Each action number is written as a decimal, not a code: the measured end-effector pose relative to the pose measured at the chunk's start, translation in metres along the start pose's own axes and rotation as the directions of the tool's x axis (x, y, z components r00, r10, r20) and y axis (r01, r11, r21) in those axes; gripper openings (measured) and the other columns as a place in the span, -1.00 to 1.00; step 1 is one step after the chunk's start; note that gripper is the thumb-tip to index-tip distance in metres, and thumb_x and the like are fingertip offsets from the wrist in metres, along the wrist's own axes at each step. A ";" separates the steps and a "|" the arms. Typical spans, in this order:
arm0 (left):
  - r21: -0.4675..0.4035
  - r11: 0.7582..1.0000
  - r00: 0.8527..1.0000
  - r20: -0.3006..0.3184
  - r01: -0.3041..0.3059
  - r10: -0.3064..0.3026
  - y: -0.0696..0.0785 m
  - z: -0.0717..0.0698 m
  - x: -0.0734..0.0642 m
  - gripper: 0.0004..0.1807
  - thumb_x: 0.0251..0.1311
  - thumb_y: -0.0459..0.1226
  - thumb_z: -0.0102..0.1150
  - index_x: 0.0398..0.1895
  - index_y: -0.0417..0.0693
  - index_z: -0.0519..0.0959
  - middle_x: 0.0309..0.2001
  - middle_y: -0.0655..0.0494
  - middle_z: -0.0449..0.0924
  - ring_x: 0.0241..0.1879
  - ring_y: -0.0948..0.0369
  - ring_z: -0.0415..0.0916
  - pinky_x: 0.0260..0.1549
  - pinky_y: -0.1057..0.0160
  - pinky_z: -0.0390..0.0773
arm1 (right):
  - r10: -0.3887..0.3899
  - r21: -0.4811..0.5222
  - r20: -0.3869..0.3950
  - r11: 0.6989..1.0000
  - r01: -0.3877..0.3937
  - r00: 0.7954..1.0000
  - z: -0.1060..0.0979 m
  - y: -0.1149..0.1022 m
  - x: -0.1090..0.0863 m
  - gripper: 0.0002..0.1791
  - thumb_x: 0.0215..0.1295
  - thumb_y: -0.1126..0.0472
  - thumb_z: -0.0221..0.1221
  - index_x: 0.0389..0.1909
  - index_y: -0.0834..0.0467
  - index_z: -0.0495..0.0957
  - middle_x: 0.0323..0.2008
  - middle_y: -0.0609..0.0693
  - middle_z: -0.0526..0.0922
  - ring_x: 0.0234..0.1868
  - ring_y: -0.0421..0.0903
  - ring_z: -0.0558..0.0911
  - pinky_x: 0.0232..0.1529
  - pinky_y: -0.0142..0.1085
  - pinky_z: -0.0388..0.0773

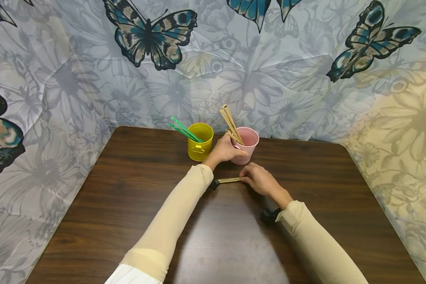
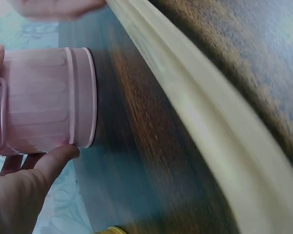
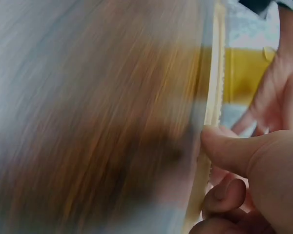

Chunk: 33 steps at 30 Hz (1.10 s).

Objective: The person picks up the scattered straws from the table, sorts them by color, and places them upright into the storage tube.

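My left hand [image 1: 223, 150] grips the pink bucket [image 1: 244, 153] from its left side, with the thumb low on the wall in the left wrist view. Several tan strips [image 1: 230, 123], like wooden rulers, stick up from that bucket near the hand. Whether its base touches the table cannot be told. My right hand [image 1: 260, 180] pinches the end of a tan wooden ruler [image 1: 230, 180] in front of the bucket. Tick marks run along the ruler's edge in the right wrist view, with the thumb [image 3: 229, 148] against it. Its left part passes behind the left forearm.
Left of the pink bucket stands a yellow bucket [image 1: 195, 154] with a handle and several green strips [image 1: 184, 131] leaning out. The brown wooden table [image 1: 127, 173] ends at a butterfly-printed cloth [image 1: 184, 86]. A dark wrist camera [image 1: 268, 216] sits under the right wrist.
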<state>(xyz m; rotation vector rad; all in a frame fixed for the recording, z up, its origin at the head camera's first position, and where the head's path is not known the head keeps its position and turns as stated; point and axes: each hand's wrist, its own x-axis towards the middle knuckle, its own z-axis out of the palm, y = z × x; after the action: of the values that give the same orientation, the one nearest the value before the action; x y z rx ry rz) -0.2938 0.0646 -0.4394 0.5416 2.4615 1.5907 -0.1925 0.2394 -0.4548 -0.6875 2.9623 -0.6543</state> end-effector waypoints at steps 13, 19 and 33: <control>-0.044 0.999 1.000 0.010 -0.016 0.016 -0.001 0.001 0.000 -0.18 -0.09 -0.23 0.65 0.28 -0.10 0.43 0.10 0.02 0.64 0.11 0.14 0.60 0.20 0.18 0.58 | -0.027 0.140 0.100 0.990 0.013 0.995 -0.051 0.036 -0.033 -0.85 0.37 0.30 0.27 -0.09 0.12 0.71 -0.21 -0.04 0.69 -0.21 -0.20 0.58 -0.17 -0.30 0.56; 0.004 1.000 1.000 -0.001 -0.007 0.007 0.001 -0.001 -0.001 -0.17 -0.09 -0.19 0.66 0.27 -0.06 0.41 0.10 0.02 0.63 0.10 0.14 0.59 0.17 0.20 0.58 | 0.045 0.286 0.059 0.956 -0.060 0.997 -0.081 0.025 -0.029 -0.85 0.41 0.23 0.26 -0.05 0.09 0.66 -0.20 0.05 0.70 -0.42 -0.23 0.54 -0.42 -0.37 0.51; -0.044 0.999 0.999 0.025 -0.019 0.020 0.000 -0.002 0.001 -0.11 -0.09 -0.21 0.66 0.35 -0.08 0.38 0.17 0.02 0.61 0.17 0.11 0.57 0.25 0.15 0.55 | 0.091 0.393 -0.417 0.915 0.090 0.904 -0.105 -0.021 0.021 -0.75 0.41 0.29 0.26 0.06 0.22 0.62 -0.13 0.00 0.60 -0.69 -0.34 0.38 -0.68 -0.43 0.27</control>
<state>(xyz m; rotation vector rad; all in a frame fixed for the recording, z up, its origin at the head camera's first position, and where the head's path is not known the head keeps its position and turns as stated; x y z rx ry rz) -0.2954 0.0628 -0.4387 0.5780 2.4044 1.6299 -0.2152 0.2546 -0.3496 -0.5607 3.0188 -1.5479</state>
